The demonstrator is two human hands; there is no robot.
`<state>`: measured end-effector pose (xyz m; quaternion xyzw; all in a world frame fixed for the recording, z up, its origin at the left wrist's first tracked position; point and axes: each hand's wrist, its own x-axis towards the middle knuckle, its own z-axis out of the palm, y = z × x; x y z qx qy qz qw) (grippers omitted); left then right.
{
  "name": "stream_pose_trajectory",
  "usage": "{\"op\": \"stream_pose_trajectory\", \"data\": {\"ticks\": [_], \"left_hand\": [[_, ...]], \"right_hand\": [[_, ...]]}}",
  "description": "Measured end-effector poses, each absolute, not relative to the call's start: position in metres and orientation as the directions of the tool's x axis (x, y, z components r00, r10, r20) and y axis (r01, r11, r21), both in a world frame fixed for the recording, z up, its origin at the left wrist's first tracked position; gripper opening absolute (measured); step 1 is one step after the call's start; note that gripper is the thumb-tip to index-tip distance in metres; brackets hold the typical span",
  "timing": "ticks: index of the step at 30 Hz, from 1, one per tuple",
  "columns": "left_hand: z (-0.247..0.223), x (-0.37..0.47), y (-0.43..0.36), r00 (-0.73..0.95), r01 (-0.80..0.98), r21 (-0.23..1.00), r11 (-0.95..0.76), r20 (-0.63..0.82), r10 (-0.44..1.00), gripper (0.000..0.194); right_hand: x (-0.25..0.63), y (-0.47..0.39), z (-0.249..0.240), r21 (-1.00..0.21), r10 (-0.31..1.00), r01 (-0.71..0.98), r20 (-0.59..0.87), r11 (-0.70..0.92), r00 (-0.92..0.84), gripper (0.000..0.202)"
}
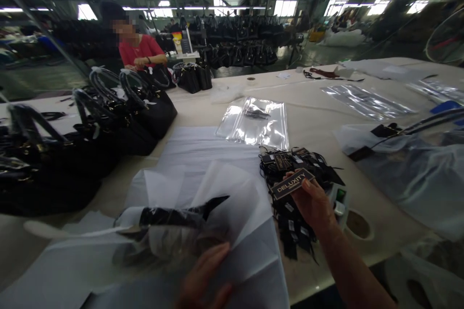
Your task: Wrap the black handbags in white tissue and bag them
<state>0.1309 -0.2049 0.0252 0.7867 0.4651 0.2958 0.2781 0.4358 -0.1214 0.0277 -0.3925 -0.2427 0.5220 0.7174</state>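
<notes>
A black hang tag lettered "DELUXITY" is pinched between the thumb and fingers of my right hand. Beneath that hand lies a heap of similar black tags with dark cords. My left hand, slightly blurred, has its fingers stretched out and apart at the lower middle. It is beside a dark bag partly covered by translucent wrapping; whether it touches the wrapping I cannot tell. White tissue paper is spread under the bag.
Several black handbags with wrapped handles stand along the left. Clear plastic sleeves lie ahead. At the right is a bag in translucent wrapping, near a round hole in the table. A person in red works across the table.
</notes>
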Motion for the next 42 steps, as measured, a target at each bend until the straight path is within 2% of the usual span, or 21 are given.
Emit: {"op": "stream_pose_trajectory", "data": {"ticks": [3, 5, 9, 14, 20, 26, 36, 42], "left_hand": [[0.034, 0.168, -0.191, 0.417, 0.342, 0.912, -0.228, 0.071, 0.906, 0.054], [0.041, 0.187, -0.185, 0.358, 0.266, 0.964, -0.026, -0.074, 0.931, 0.053], [0.045, 0.204, -0.181, 0.336, 0.112, 0.948, 0.298, -0.318, 0.887, 0.034], [0.041, 0.201, -0.189, 0.356, -0.018, 0.872, 0.489, -0.452, 0.818, 0.026], [0.041, 0.198, -0.195, 0.339, -0.042, 0.838, 0.544, -0.500, 0.797, 0.027], [0.029, 0.195, -0.200, 0.305, -0.041, 0.835, 0.549, -0.513, 0.803, 0.026], [0.021, 0.184, -0.205, 0.259, -0.018, 0.822, 0.569, -0.546, 0.797, 0.031], [0.018, 0.182, -0.205, 0.269, 0.012, 0.829, 0.560, -0.542, 0.796, 0.022]], "right_hand": [[0.411, -0.142, 0.033, -0.787, 0.959, -0.614, -0.124, 0.060, 0.253, 0.032], [0.399, -0.151, 0.034, -0.773, 0.967, -0.634, -0.147, 0.020, 0.210, 0.033], [0.380, -0.161, 0.032, -0.749, 0.969, -0.663, -0.177, -0.019, 0.172, 0.033], [0.368, -0.162, 0.031, -0.742, 0.968, -0.669, -0.193, -0.036, 0.161, 0.030], [0.362, -0.165, 0.028, -0.761, 0.970, -0.647, -0.185, -0.041, 0.155, 0.029], [0.358, -0.168, 0.024, -0.752, 0.959, -0.654, -0.236, -0.079, 0.156, 0.032], [0.351, -0.178, 0.015, -0.745, 0.963, -0.647, -0.261, -0.159, 0.063, 0.033], [0.347, -0.175, 0.014, -0.746, 0.963, -0.649, -0.259, -0.147, 0.080, 0.029]]}}
